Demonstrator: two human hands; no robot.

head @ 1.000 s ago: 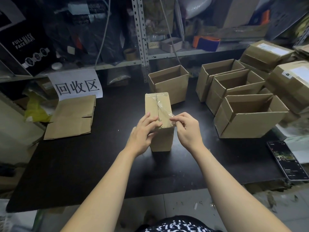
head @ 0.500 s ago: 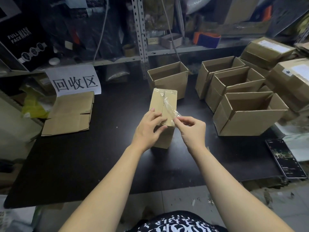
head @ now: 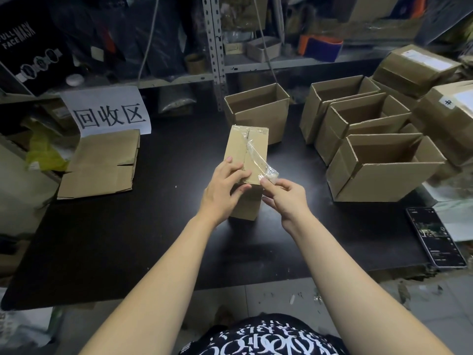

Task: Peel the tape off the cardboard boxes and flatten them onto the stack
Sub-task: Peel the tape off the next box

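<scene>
We look down on a black table [head: 128, 239] in a cluttered storeroom. Along its right side stand several open cardboard boxes [head: 384, 180], touching one another, with sealed parcels piled behind them. At the far left lies the stack of flattened cardboard [head: 99, 165], just below a paper sign [head: 110, 116] with printed characters.

In the middle of the table stands the taped box [head: 249, 147], upright on its end and well apart from the stack. The left hand [head: 222, 193] grasps its near top edge, fingers laid across the top and thumb against the front face, holding it steady. The right hand [head: 286, 196] is just beside the box's near right corner, thumb and forefinger pinching the loose end of the clear tape [head: 258, 160]. The strip is lifted along the near half of the top seam and is still stuck at the far end.

We judge the step in hand to be peeling, about half done on this seam. The next move calls for a steady pull toward the far edge while the left hand keeps the box down; then the box needs flattening and carrying left to the stack.
</scene>
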